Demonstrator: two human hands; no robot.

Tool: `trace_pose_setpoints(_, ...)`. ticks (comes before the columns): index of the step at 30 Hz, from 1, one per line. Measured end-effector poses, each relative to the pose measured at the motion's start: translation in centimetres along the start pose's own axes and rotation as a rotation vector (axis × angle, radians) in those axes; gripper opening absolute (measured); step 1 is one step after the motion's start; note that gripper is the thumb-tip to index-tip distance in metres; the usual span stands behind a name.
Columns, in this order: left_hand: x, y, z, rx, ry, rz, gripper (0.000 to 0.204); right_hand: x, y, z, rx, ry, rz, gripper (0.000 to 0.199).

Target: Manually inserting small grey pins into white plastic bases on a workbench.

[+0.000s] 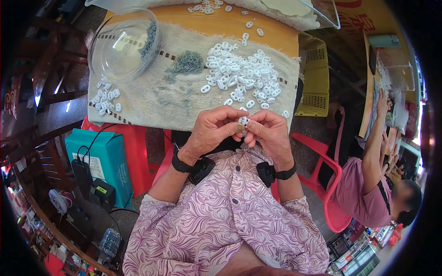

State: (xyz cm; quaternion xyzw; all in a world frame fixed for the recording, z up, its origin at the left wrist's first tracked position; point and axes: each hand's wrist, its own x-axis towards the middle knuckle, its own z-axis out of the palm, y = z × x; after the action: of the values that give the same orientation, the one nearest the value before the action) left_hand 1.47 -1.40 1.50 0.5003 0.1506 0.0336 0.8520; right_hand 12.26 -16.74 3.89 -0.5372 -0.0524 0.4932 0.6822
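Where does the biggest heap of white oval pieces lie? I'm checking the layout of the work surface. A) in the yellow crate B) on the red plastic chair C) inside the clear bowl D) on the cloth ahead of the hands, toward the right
D: the large heap of white oval pieces lies on the cloth just beyond the left hand and right hand, while the clear bowl holds none.

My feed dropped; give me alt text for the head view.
Both hands, left hand and right hand, pinch one small white plastic piece over a towel-covered table. A pile of white pieces, grey small parts and a clear bowl lie beyond.
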Motion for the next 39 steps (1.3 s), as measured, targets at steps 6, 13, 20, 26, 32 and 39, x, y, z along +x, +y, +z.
trace_pose_setpoints(6, 0.0, 0.0, 0.0, 0.045, -0.006, 0.024, 0.023, 0.1, 0.2, -0.5, -0.006, -0.007, 0.018, 0.013)
trace_pose_setpoints(13, 0.0, -0.2, 0.1, 0.065, 0.004, 0.043, 0.021, 0.2, 0.2, -0.5, -0.027, 0.0, 0.034, 0.011)
trace_pose_setpoints(20, -0.1, -0.1, 0.3, 0.058, 0.008, 0.023, 0.021, 0.3, 0.6, -0.9, -0.025, 0.01, 0.029, 0.01)
trace_pose_setpoints(26, 0.0, -0.1, 0.2, 0.058, -0.04, -0.002, 0.023, 0.1, 0.7, -1.1, 0.012, -0.009, 0.046, 0.009)
trace_pose_setpoints(32, -0.1, -0.2, 0.2, 0.049, -0.049, -0.02, 0.022, 0.0, 0.5, -1.0, -0.015, -0.018, 0.047, 0.007)
trace_pose_setpoints(39, -0.1, -0.3, 0.4, 0.027, -0.065, -0.031, 0.023, 0.1, 0.7, -1.3, 0.012, -0.027, 0.084, 0.007)
